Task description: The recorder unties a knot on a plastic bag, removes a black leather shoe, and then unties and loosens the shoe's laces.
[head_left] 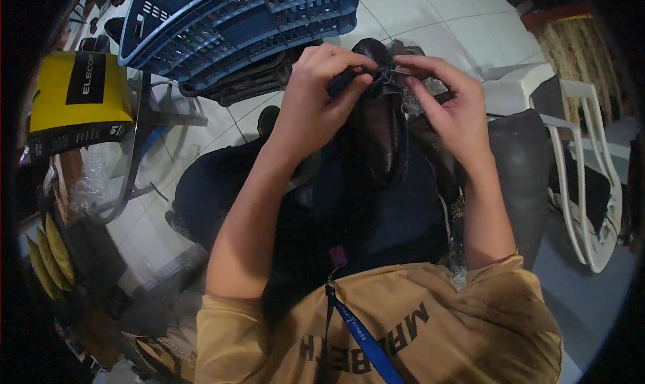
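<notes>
A dark leather shoe [384, 142] rests over my lap, its toe pointing away and its brown inside facing up. My left hand [322, 92] is at its left side, thumb and forefinger pinched on a thin lace-like cord [385, 75] over the front of the shoe. From the other side, my right hand [451, 95] pinches the same thin strands, with the other fingers curled. The fingertips of both hands nearly meet above the shoe. Shadow and the fingers partly hide the cord, so its exact loops cannot be made out.
A blue plastic crate [255, 31] stands ahead on the left, above a black crate [235, 81]. Farther left are a yellow and black box [79, 92] and a metal frame [138, 139]. A white plastic chair [578, 142] lies right, beside a grey cylindrical shape [521, 162]. Clear plastic wrap [437, 55] lies beyond the shoe.
</notes>
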Demonstrator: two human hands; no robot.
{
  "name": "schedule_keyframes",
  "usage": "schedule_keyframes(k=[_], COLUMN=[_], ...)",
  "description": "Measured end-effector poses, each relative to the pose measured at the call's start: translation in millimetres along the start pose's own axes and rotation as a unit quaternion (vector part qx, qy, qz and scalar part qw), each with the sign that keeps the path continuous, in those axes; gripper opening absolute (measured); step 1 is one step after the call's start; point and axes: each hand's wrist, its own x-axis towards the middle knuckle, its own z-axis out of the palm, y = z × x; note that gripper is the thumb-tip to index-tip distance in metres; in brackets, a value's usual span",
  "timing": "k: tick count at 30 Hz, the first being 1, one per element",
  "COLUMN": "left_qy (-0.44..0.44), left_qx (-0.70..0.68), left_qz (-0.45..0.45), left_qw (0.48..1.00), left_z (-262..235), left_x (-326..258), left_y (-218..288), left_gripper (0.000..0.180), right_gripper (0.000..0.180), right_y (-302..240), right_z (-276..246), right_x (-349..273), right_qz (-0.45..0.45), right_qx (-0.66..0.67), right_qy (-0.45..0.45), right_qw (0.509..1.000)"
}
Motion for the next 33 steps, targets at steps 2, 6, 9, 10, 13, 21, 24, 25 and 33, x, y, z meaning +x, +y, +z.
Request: schedule_keyframes(k=[2,6,9,10,13,21,24,25,33], left_qy=[0.035,0.031,0.030,0.025,0.019,0.012,0.000,-0.007,-0.029], left_qx=[0.002,-0.012,-0.026,-0.024,-0.027,-0.114,-0.121,-0.129,-0.175], left_qz=[0.033,0.013,-0.017,-0.019,-0.022,-0.065,-0.085,-0.092,-0.118], left_qw=[0.999,0.999,0.999,0.999,0.999,0.991,0.989,0.987,0.977], left_z=[2.8,2.9,3.1,1.7,-0.4,-3.8,-5.4,-4.8,-1.3], left_x=[0.3,-0.1,-2.0,-2.2,-1.7,-2.0,-5.1,-6.2,-8.8], left_y=[-0.9,1.7,4.1,4.3,6.2,7.4,5.8,4.5,1.1], left_gripper=[0.018,0.015,0.015,0.016,0.016,0.016,0.018,0.019,0.025], right_gripper=[0.031,0.023,0.020,0.019,0.018,0.028,0.033,0.035,0.035], right_y=[-0.3,1.9,6.1,6.8,5.2,9.9,12.3,13.0,20.2], right_z=[1.4,11.0,14.8,15.8,16.1,16.1,15.5,14.8,18.9], right_x=[0.5,0.7,-0.9,-0.9,-1.2,0.5,-2.7,-4.6,-9.3], right_qz=[-0.005,-0.006,-0.013,-0.013,-0.015,0.009,0.025,0.040,0.106], right_qx=[-0.017,0.004,0.007,0.010,-0.004,0.079,0.115,0.132,0.167], right_qy=[0.000,0.047,0.076,0.090,0.098,0.070,0.046,0.034,0.058], right_qw=[1.000,0.999,0.997,0.996,0.995,0.994,0.992,0.990,0.979])
